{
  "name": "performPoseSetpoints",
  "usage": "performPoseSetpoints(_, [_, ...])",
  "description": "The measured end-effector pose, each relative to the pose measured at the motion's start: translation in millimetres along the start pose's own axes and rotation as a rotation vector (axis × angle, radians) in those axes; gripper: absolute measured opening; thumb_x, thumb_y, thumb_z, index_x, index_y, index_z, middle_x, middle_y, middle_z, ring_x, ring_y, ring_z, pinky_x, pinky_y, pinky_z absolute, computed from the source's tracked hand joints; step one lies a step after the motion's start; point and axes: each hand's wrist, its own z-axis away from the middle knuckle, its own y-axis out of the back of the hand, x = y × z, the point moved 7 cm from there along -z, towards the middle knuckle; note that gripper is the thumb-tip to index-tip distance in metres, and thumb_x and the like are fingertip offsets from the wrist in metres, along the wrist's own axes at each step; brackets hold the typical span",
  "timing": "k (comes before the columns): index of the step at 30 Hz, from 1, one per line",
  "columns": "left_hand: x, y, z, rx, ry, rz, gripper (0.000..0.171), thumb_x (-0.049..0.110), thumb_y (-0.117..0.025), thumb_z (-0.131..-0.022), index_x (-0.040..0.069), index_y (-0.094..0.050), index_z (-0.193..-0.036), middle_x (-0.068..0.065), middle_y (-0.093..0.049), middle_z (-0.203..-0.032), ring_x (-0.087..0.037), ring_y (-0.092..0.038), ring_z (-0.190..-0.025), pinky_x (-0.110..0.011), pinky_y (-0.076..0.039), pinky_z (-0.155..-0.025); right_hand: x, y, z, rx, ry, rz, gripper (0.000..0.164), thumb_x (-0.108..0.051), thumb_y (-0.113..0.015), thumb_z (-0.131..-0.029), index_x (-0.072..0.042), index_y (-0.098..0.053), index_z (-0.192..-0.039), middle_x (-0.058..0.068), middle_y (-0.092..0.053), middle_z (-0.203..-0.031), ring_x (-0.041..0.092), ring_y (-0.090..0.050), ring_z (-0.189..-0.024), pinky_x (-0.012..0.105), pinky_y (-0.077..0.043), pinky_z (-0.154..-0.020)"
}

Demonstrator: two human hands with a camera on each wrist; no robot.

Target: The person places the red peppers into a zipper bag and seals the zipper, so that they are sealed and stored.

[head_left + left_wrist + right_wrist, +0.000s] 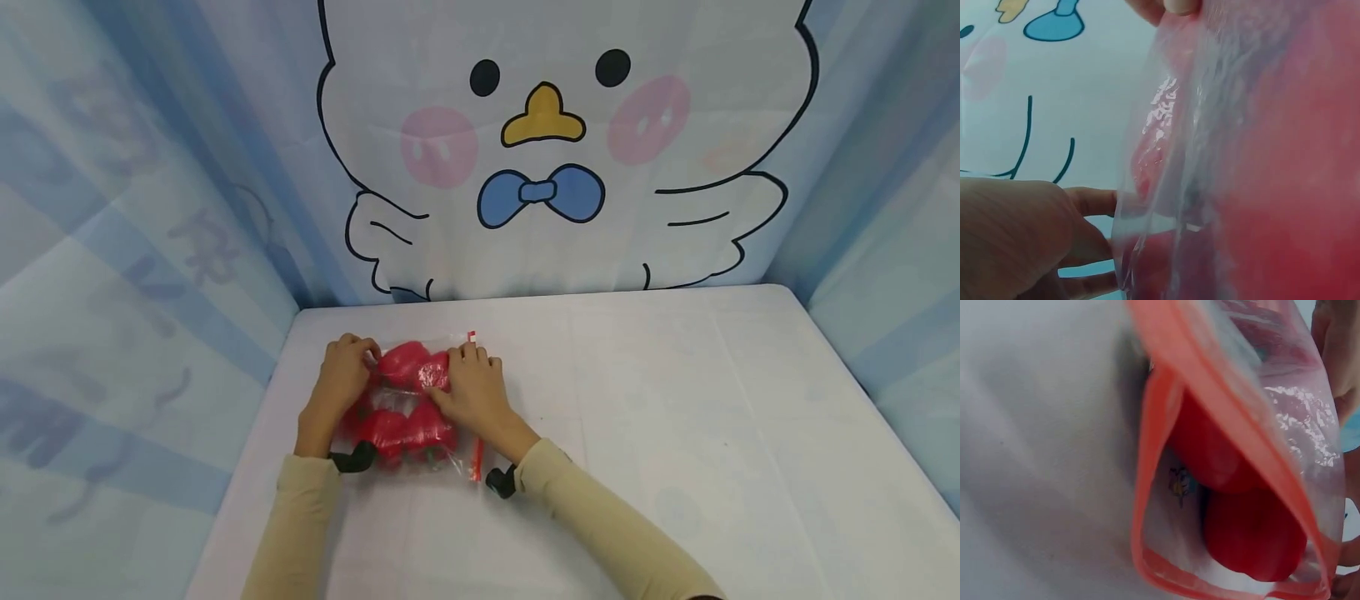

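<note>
A clear zip bag (pixel 408 408) with a red seal strip lies flat on the white desk (pixel 675 417), toward its left rear part, near the backdrop. Inside it are red bell peppers (pixel 405 362), at least two, one toward the far end and one nearer the person, its dark green stem showing at the near edge.

The left hand (pixel 341 379) rests on the bag's left far corner, its grip curled round the plastic edge there; the left wrist view shows the fingers (pixel 1091 201) against the film with red pepper pressed close behind it. The right hand (pixel 472 392) lies over the bag's right side beside the red seal strip (pixel 477 458), fingers bent down onto the plastic and the far pepper, pinching the film. In the right wrist view the bag's mouth (pixel 1166 487) gapes, the red strip parted, with peppers visible inside.

Both arms wear cream sleeves (pixel 600 517), with a black strap at each wrist. Behind the desk hangs a cloth printed with a cartoon duck (pixel 543 125) wearing a blue bow tie; blue striped cloth walls close in the left and right sides.
</note>
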Motion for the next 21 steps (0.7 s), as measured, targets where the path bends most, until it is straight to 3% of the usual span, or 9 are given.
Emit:
performPoseSetpoints(2, [0.1,0.6,-1.8,0.017,-0.041,0.006,0.029,-0.007,-0.046,-0.093,0.003,-0.071,-0.106,-0.03,-0.06,-0.122,-0.05,-0.053,-0.114,-0.06,-0.048,-0.095,3,-2,0,-0.01,0.005,-0.042,0.068,-0.051,-0.072,-0.093,-0.002,-0.058,-0.138,0.017,-0.062,-0.132,0.032,-0.058,-0.121,0.05,-0.049,-0.097])
performPoseSetpoints(6, [-6.4,-2.9,-6.4,-0.014,-0.022,0.015,0.027,0.003,-0.048,-0.101,0.007,-0.069,-0.116,-0.031,-0.058,-0.133,-0.053,-0.05,-0.124,-0.067,-0.047,-0.096,18,-5,-1,-0.004,0.017,-0.204,0.055,-0.04,-0.067,-0.097,-0.005,-0.059,-0.139,0.015,-0.062,-0.135,0.033,-0.058,-0.124,0.052,-0.048,-0.1])
performPoseSetpoints(10, [-15.0,-7.3,-12.3,-0.088,0.019,0.024,0.036,0.012,-0.045,-0.105,0.012,-0.059,-0.139,-0.028,-0.049,-0.151,-0.055,-0.041,-0.138,-0.076,-0.041,-0.103,42,2,5,0.102,-0.014,-0.45,0.036,-0.021,-0.061,-0.101,-0.005,-0.064,-0.133,0.013,-0.067,-0.131,0.033,-0.061,-0.12,0.053,-0.05,-0.1])
performPoseSetpoints(15, [-20.3,-6.9,-16.2,-0.114,-0.022,0.077,0.045,0.013,-0.046,-0.106,0.01,-0.051,-0.151,-0.029,-0.049,-0.152,-0.053,-0.044,-0.138,-0.076,-0.038,-0.107,70,2,19,0.215,-0.092,-0.666,0.031,-0.006,-0.059,-0.1,-0.001,-0.064,-0.131,0.016,-0.067,-0.129,0.031,-0.065,-0.113,0.048,-0.056,-0.097])
performPoseSetpoints(21, [-19.5,-6.2,-19.8,-0.096,-0.061,0.083,0.039,0.018,-0.048,-0.107,0.008,-0.059,-0.144,-0.028,-0.057,-0.146,-0.048,-0.056,-0.129,-0.071,-0.044,-0.104,80,-18,31,0.136,-0.128,-0.737,0.033,-0.005,-0.065,-0.097,0.0,-0.065,-0.129,0.016,-0.071,-0.124,0.028,-0.069,-0.105,0.042,-0.059,-0.09])
